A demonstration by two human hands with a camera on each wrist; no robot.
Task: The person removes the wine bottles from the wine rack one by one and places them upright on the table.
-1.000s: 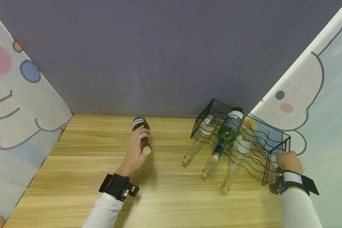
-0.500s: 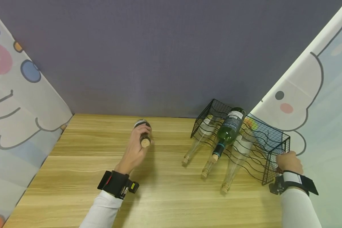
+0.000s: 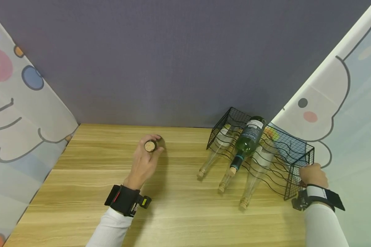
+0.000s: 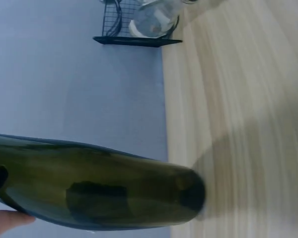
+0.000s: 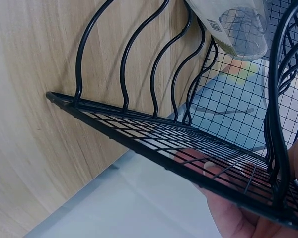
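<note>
My left hand (image 3: 147,153) grips the neck of a dark green bottle (image 3: 150,146), which now stands upright, so only its cork top shows from the head view. In the left wrist view the bottle's body (image 4: 94,191) has its base at the wooden table (image 4: 248,99); I cannot tell if they touch. My right hand (image 3: 309,174) holds the near right corner of a black wire rack (image 3: 296,152), its fingers (image 5: 228,218) behind the rack's mesh (image 5: 154,131). A green bottle (image 3: 248,140) lies on top of clear bottles (image 3: 256,171) in the rack.
The rack stands at the table's back right, against a grey back wall (image 3: 179,61). Printed curtains hang at the left (image 3: 15,103) and right (image 3: 343,103). Clear bottle necks (image 3: 204,169) stick out toward the table's middle. Bare wood (image 3: 188,219) lies in front.
My left hand has tipped the dark bottle from a slant to upright, its cork swinging up toward the camera. The right hand and the rack have not moved.
</note>
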